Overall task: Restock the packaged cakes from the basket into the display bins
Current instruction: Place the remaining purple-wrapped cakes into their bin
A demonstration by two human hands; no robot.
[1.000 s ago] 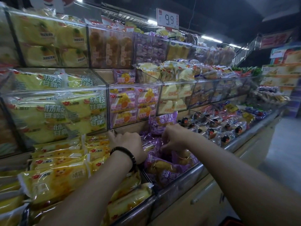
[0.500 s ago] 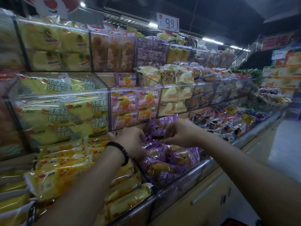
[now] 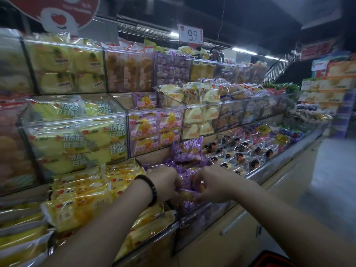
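Both my hands are in the lower clear display bin (image 3: 208, 210) that holds purple-wrapped cakes. My left hand (image 3: 163, 183), with a dark bead bracelet on the wrist, grips the left side of a purple cake packet (image 3: 185, 185). My right hand (image 3: 212, 185) grips the right side of the same packet. Another purple packet (image 3: 188, 151) stands upright at the back of the bin. A red basket edge (image 3: 269, 260) shows at the bottom right, its contents hidden.
Yellow cake packets (image 3: 81, 201) fill the bin to the left. Dark-topped cakes (image 3: 240, 155) fill the bin to the right. Stacked clear bins (image 3: 154, 128) of more cakes rise behind. A 9.9 price sign (image 3: 190, 35) hangs above. The aisle floor (image 3: 327, 180) lies to the right.
Both hands have come closer together and lower in the purple bin, now gripping one packet between them. The view has tilted slightly upward.
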